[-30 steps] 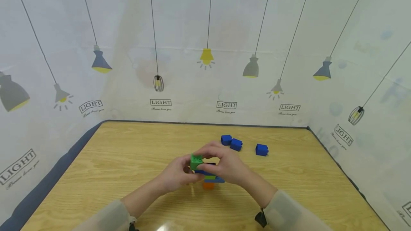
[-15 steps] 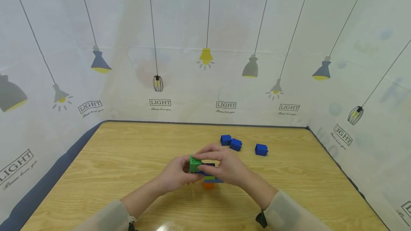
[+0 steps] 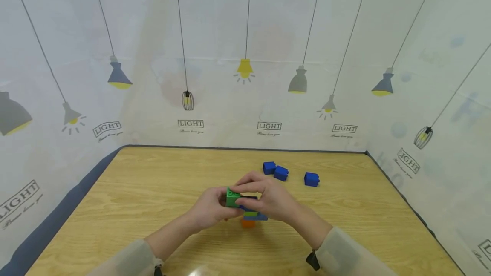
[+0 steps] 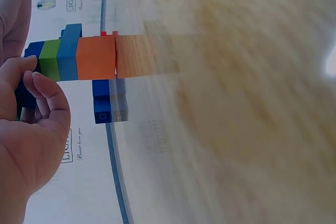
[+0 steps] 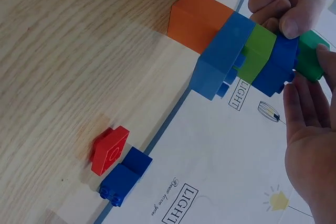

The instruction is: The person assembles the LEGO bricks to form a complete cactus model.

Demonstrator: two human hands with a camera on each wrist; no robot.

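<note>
A small tower of toy building blocks stands on the table. From the bottom it has an orange block (image 5: pixel 199 22), a longer light blue block (image 5: pixel 223 53), a lime green block (image 5: pixel 254 51) and a dark blue block (image 5: pixel 275 64). My left hand (image 3: pixel 209 210) grips the tower's upper part, its thumb on the dark blue block in the right wrist view. With thumb and fingers my right hand (image 3: pixel 268 199) pinches a green block (image 3: pixel 232 198) at the left end of the dark blue one. In the left wrist view the fingers mostly hide the green block.
Behind the hands, two dark blue blocks (image 3: pixel 281 173) lie close together, with another dark blue block (image 3: pixel 311 179) farther right. A red block (image 5: pixel 110 150) shows in the right wrist view. The wooden table (image 3: pixel 153 173) ends at a printed curtain (image 3: pixel 215 76).
The green block has tipped a little and shifted slightly down and left in my right fingers. Both hands stay at the tower, and the loose blue blocks have not moved.
</note>
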